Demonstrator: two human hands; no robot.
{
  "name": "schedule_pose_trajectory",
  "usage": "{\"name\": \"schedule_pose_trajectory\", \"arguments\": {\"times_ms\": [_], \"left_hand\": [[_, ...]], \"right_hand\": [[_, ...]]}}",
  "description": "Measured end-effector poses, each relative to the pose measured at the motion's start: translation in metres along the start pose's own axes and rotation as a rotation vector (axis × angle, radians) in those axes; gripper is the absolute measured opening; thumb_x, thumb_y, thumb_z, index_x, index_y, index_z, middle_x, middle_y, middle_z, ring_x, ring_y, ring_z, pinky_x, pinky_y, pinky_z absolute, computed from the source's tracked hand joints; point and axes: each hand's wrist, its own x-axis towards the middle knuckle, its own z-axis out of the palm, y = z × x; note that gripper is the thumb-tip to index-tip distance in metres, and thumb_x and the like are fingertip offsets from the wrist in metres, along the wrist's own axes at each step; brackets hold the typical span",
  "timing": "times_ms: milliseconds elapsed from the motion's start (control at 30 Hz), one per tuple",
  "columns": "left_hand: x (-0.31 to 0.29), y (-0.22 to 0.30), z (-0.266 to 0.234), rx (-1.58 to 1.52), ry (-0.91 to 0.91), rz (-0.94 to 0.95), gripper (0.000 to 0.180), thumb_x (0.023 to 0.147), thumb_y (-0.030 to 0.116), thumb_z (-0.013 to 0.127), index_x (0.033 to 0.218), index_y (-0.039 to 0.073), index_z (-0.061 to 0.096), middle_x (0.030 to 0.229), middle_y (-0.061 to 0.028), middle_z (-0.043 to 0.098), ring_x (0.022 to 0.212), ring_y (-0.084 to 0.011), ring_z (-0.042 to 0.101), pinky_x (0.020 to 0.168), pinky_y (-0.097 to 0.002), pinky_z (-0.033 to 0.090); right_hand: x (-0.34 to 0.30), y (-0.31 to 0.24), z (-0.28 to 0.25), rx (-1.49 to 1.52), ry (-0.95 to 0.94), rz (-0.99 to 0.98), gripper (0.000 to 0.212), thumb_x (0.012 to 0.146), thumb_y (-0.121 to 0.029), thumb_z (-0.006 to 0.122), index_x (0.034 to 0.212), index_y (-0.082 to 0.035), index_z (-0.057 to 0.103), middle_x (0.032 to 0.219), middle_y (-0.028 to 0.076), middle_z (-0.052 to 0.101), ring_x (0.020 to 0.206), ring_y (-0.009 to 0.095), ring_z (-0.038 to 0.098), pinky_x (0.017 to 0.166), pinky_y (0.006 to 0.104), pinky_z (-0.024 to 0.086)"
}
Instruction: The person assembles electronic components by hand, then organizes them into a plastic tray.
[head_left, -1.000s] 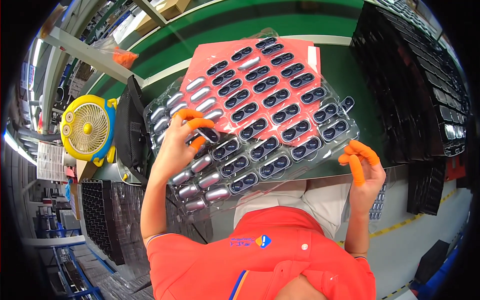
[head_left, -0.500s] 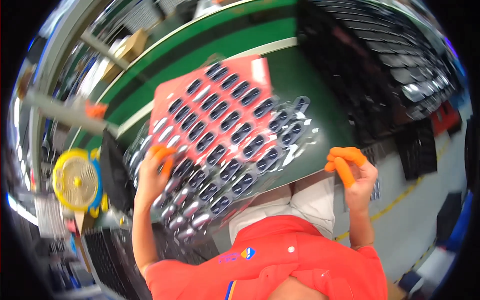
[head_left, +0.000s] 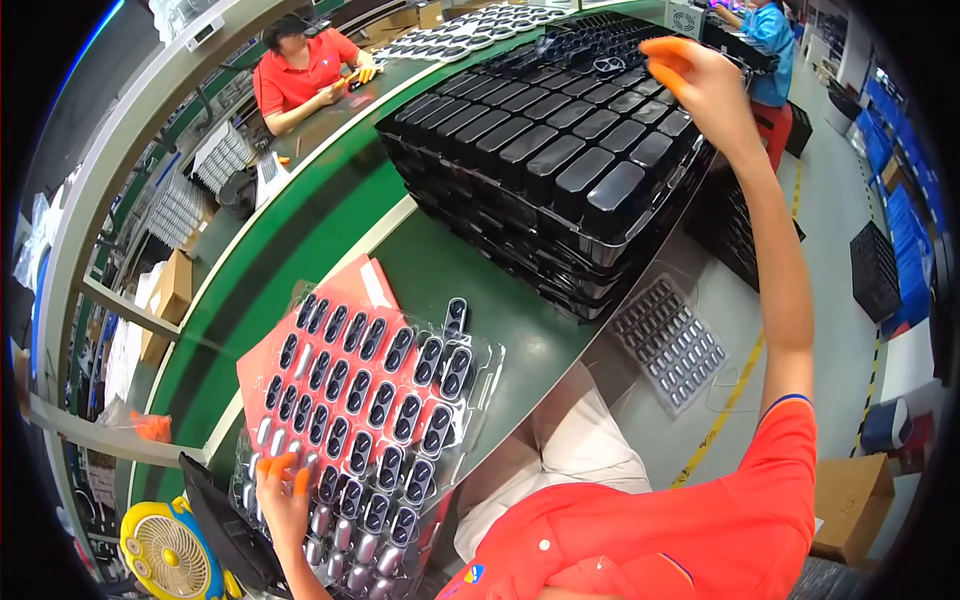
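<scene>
Ideally, we reach lightly: right hand [head_left: 700,85] half curled over the black trays [head_left: 555,162], left hand [head_left: 283,493] half curled by the clear tray's [head_left: 485,372] silver pieces [head_left: 265,432]. We cannot tell whether either holds anything.

right hand [head_left: 705,85]: reached to black tray stack [head_left: 560,150] | contact unclear | red-shirted co-worker [head_left: 305,75] now visible

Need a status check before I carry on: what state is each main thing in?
Left hand, fingers curled by the silver pieces; grip unclear
Right hand, arm outstretched at the black trays; grip unclear
Black trays, stacked
Clear tray layer, loaded with dark pieces and silver pieces
Pink sheet, partly covered
Fan, spinning or not unclear
</scene>
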Motion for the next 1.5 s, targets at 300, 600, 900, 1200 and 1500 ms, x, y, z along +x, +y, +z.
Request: {"name": "schedule_pose_trajectory", "arguments": {"times_ms": [300, 600, 900, 1200, 1500], "left_hand": [[0.01, -0.022, 0.001, 0.163, -0.106, 0.096, 0.03, 0.066, -0.003, 0.065, 0.095, 0.002, 0.06, 0.082, -0.0078, 0.054, 0.064, -0.0155, 0.052, 0.056, -0.0292, 0.041], [0.036, 0.07, -0.024, -0.716, -0.082, -0.053, 0.039, 0.069, -0.009, 0.059, 0.107, -0.001, 0.056, 0.089, -0.0069, 0.058, 0.085, -0.0166, 0.059, 0.076, -0.0271, 0.047], [0.072, 0.154, 0.047, -1.183, -0.725, 0.009, 0.039, 0.081, -0.004, 0.058, 0.119, -0.004, 0.048, 0.104, -0.0144, 0.058, 0.092, -0.0204, 0.061, 0.082, -0.0284, 0.05], [0.063, 0.159, 0.078, -1.356, -0.706, 0.106, 0.04, 0.084, -0.008, 0.052, 0.122, -0.007, 0.043, 0.105, -0.0154, 0.058, 0.095, -0.0225, 0.061, 0.081, -0.0293, 0.051], [0.059, 0.156, 0.086, -1.395, -0.633, 0.124, 0.038, 0.083, -0.003, 0.058, 0.118, -0.007, 0.046, 0.106, -0.0187, 0.058, 0.091, -0.027, 0.063, 0.076, -0.0313, 0.054]], "right_hand": [[0.069, 0.107, 0.089, -0.324, -0.496, -0.342, 0.031, 0.072, 0.002, 0.061, 0.103, -0.003, 0.06, 0.082, 0.009, 0.061, 0.072, 0.018, 0.058, 0.07, 0.0286, 0.048], [-0.03, -0.127, 0.016, 0.857, -0.355, 0.332, 0.016, 0.082, -0.01, 0.063, 0.093, 0.001, 0.059, 0.073, 0.003, 0.059, 0.056, 0.009, 0.055, 0.049, 0.0202, 0.044], [-0.143, -0.192, 0.059, 0.854, -0.155, 0.137, 0.021, 0.069, 0.006, 0.07, 0.088, 0.0, 0.064, 0.082, 0.007, 0.059, 0.065, 0.01, 0.054, 0.057, 0.0202, 0.044], [-0.179, -0.198, 0.082, 0.792, -0.086, 0.308, 0.02, 0.066, 0.007, 0.071, 0.084, 0.0, 0.067, 0.081, 0.005, 0.054, 0.066, 0.01, 0.05, 0.059, 0.0208, 0.041], [-0.184, -0.197, 0.081, 0.885, -0.222, 0.42, 0.019, 0.066, 0.007, 0.072, 0.083, 0.0, 0.067, 0.083, 0.006, 0.054, 0.066, 0.011, 0.05, 0.059, 0.0212, 0.041]]}}
